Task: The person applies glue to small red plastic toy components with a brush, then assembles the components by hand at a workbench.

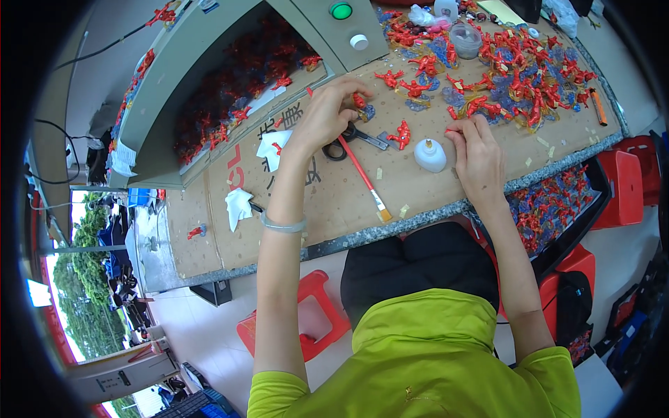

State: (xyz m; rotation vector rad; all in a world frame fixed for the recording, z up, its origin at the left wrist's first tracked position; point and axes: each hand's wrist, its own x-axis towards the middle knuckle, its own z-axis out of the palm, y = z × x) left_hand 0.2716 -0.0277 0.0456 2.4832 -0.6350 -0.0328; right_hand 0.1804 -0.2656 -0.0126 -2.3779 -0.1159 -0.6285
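Head view: the left hand pinches a small red figure at its fingertips, its long axis slanting, blue base toward the right hand, whose fingers curl inward, their hold unclear. Probably light, stiff and smooth, the piece should suit a torso grip.

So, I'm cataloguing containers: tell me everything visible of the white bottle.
The white bottle is squat and rounded, apparently plastic, narrowing to a small tip. It appears upright on the cardboard, between the left hand and the right hand, nearer the right; neither touches it. Contents can't be made out.
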